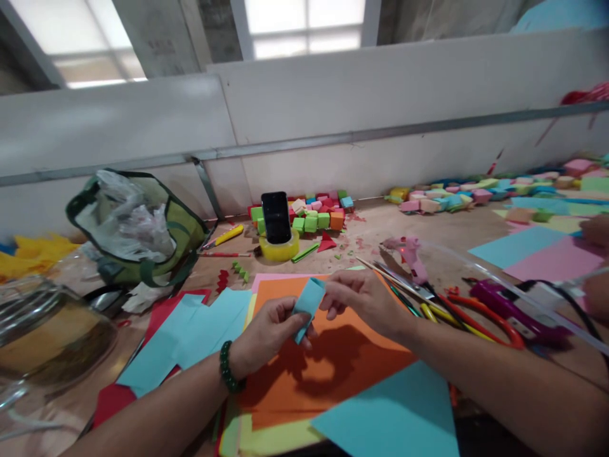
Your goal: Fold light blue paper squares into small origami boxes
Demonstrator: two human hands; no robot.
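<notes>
My left hand point(269, 333), with a green bead bracelet at the wrist, and my right hand point(364, 298) both pinch a small folded piece of light blue paper point(308, 303). They hold it just above an orange paper sheet point(333, 368) lying on the table. Light blue sheets point(190, 336) lie to the left of the orange one and another light blue sheet point(394, 416) lies near the front edge.
A phone point(276, 218) stands in a yellow tape roll, with coloured paper cubes point(316, 216) behind it. Scissors point(476, 314), a pink glue gun point(412, 254) and a ruler lie to the right. A green bag point(137, 228) and a glass jar point(42, 330) sit left. Another person's hand point(594, 231) shows at the right edge.
</notes>
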